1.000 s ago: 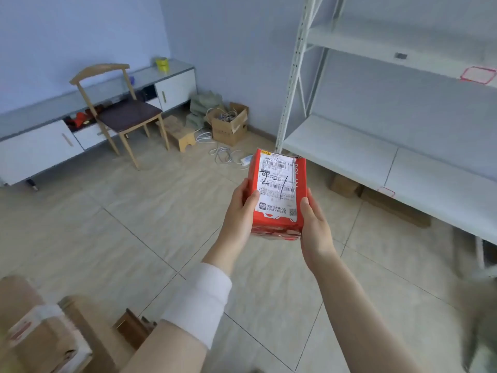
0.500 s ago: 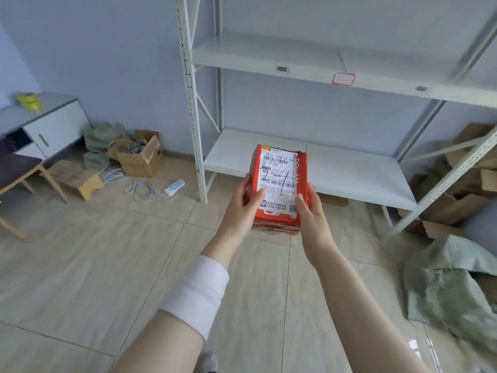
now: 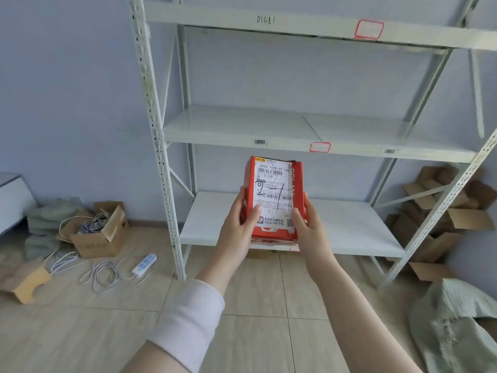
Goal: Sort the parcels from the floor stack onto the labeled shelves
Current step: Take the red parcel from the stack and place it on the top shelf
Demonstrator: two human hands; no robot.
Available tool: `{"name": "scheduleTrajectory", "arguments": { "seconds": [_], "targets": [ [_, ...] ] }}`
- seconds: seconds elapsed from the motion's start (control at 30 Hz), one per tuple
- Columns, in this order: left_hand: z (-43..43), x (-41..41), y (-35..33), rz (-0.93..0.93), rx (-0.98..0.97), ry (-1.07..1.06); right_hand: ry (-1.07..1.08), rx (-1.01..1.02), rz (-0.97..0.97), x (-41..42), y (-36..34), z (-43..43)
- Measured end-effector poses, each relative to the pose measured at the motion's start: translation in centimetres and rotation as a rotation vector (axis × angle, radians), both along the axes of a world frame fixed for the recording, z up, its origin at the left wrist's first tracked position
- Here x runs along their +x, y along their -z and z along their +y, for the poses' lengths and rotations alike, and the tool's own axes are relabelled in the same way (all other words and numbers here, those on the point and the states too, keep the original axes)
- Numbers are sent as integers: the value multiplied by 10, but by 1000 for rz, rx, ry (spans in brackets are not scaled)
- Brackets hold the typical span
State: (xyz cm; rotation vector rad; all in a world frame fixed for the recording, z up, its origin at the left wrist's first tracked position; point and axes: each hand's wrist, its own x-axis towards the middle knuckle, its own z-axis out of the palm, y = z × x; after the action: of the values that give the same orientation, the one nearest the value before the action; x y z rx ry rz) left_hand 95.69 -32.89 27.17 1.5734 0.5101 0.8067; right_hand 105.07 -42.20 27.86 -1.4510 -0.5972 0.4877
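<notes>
A red parcel (image 3: 273, 184) with a white shipping label marked "2-1" by hand is held upright in front of me. My left hand (image 3: 238, 224) grips its left side with the thumb on the label. My right hand (image 3: 309, 227) grips its right side. Behind it stands a white metal rack: a bottom shelf (image 3: 349, 224), a middle shelf (image 3: 242, 125) with a red-framed label (image 3: 320, 147) on its front edge, and an upper shelf beam (image 3: 295, 25) carrying another red-framed label (image 3: 369, 29). No parcels show on the shelves.
An open cardboard box (image 3: 100, 235) of cables, a power strip (image 3: 144, 264) with loose cords and a small wooden stool (image 3: 25, 284) lie on the tiled floor at left. Flattened cartons (image 3: 441, 211) are piled right of the rack. A grey-green sack (image 3: 462, 319) lies bottom right.
My view has swung right and up from the floor and chair to face the rack. Both hands kept hold of the red parcel, now closer to the shelves.
</notes>
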Motion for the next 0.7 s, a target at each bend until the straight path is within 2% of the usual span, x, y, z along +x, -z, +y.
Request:
{"name": "scheduleTrajectory", "arguments": {
  "seconds": [0.3,0.7],
  "targets": [
    [88,86,-57,-59,128,22,35,119,-99,81,-55,84],
    [207,183,-174,-240,337,-23,13,325,-286,182,-169,202]
  ]
}}
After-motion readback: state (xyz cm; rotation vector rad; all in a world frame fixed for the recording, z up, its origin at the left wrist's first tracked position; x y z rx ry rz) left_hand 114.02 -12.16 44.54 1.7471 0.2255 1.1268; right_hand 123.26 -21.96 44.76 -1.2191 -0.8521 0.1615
